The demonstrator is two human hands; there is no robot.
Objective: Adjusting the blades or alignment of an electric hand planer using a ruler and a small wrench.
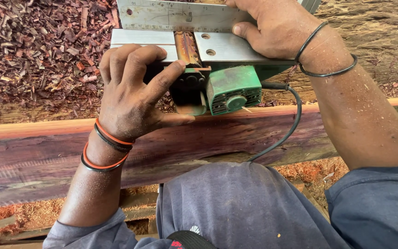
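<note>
A green electric planer (229, 87) lies upside down on a long reddish-purple wooden plank (236, 133), its metal sole (226, 46) and cutter slot (187, 48) facing up. My left hand (132, 90) grips the planer's left side, fingers over the sole and thumb on the dark housing. My right hand (270, 25) presses a metal ruler (171, 16) against the far edge of the sole. A black cord (291, 124) runs from the planer down toward my knee.
Red wood shavings (38, 46) cover the ground at the upper left. A rough log surface (378, 41) lies beyond at the right. Sawdust and timber pieces (134, 203) sit under the plank. My knee in blue-grey trousers (236, 207) is in front.
</note>
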